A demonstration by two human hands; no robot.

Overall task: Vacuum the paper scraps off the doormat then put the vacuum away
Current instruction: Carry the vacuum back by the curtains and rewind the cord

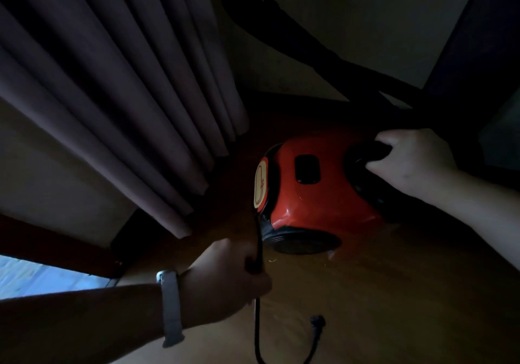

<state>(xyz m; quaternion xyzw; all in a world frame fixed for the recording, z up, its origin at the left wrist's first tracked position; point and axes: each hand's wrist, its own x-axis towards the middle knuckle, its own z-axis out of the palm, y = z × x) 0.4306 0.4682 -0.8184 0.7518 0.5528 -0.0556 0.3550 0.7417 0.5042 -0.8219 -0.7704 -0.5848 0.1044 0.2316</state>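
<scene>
A: Left hand is closed round the floppy cord; its plug trails loose on the floor just behind that grip.

B: Yep, right hand clamps the handle of the red vacuum, hard-shelled, probably hefty, parked beyond the cord hand by the curtain.

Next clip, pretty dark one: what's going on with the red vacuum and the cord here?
A person is crouched over a small red canister vacuum sitting on the wooden floor beside dark pleated curtains. The right hand grips the black handle on the vacuum's top. The left hand, with a pale wristband, is closed around the black power cord near where it leaves the body. The plug lies loose on the floor, so the vacuum is unplugged. No doormat or scraps are in view.
</scene>
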